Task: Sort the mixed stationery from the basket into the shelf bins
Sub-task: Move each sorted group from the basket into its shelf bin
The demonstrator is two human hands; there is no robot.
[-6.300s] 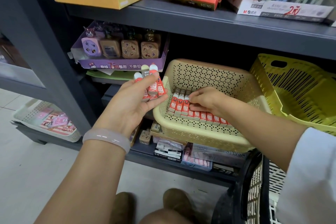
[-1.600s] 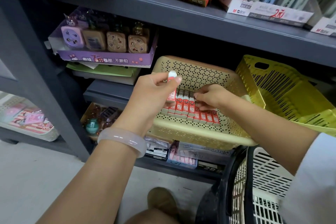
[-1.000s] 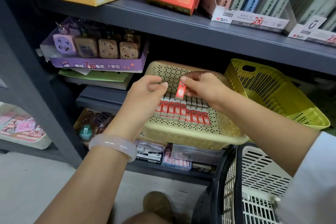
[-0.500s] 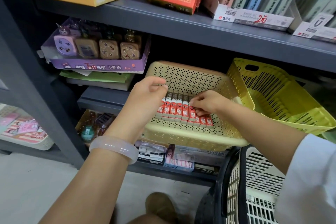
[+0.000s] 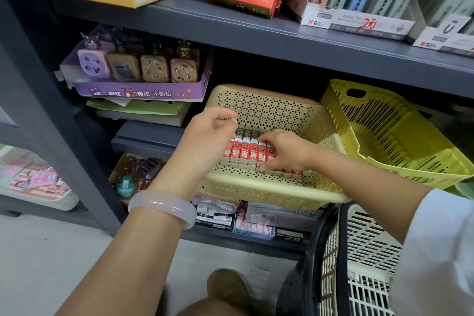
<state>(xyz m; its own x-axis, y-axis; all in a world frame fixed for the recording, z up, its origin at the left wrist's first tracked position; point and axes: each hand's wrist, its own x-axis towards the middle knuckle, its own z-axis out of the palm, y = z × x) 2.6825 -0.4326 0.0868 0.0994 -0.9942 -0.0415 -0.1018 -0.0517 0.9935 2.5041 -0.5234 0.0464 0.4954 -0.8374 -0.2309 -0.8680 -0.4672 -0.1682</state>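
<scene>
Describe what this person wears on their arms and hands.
Both hands are bare, without gloves. The left hand has a smooth, pale translucent bangle round its wrist and a bare forearm. The right hand has a bare forearm too, with a white sleeve higher up the arm.
</scene>
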